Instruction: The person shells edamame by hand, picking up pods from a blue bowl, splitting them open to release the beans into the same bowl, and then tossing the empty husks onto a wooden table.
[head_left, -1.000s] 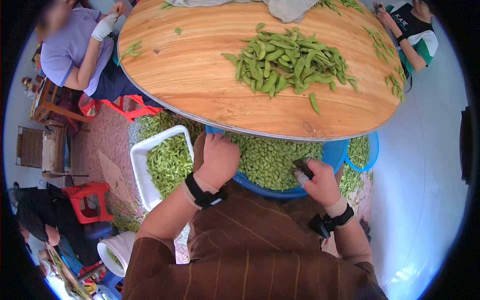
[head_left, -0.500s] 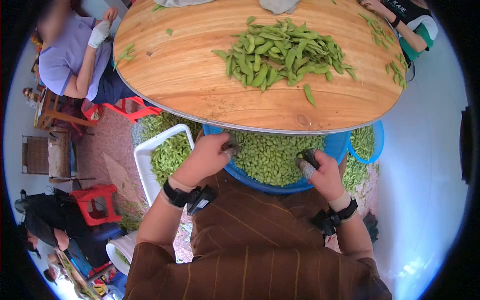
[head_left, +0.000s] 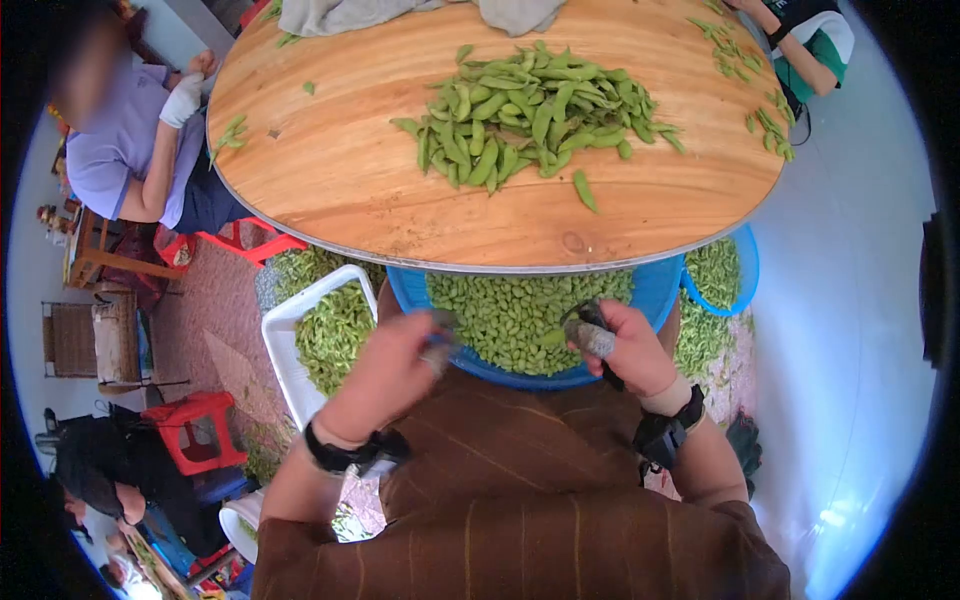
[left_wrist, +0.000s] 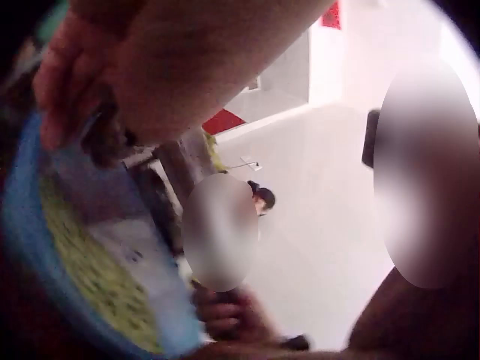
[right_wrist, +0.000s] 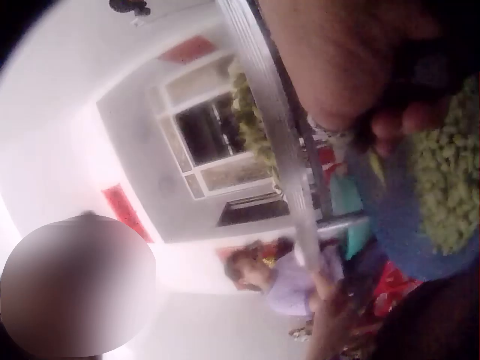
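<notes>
My right hand [head_left: 636, 350], with grey and black wraps on its fingers, pinches a green soybean pod [head_left: 552, 338] at its fingertips. The same pod [right_wrist: 377, 171] shows below the fingers in the right wrist view. Something black also sits against that hand. Under both hands is a blue basin [head_left: 657, 290] of shelled green beans [head_left: 505, 305]. My left hand [head_left: 385, 368], blurred, hovers at the basin's left rim with bent, dark-wrapped fingertips; I cannot tell whether they hold anything.
A round wooden table [head_left: 320, 130] overhangs the basin and bears a heap of soybean pods [head_left: 530, 110] and a grey cloth [head_left: 350, 12]. A white tub [head_left: 283, 345] stands left, a blue container [head_left: 752, 275] right. A person [head_left: 125, 150] sits at the left, another [head_left: 825, 60] at the right.
My left hand moves from the basin's upper left rim down and left, away from the beans. The right hand shifts slightly left, and a pod now shows at its fingertips.
</notes>
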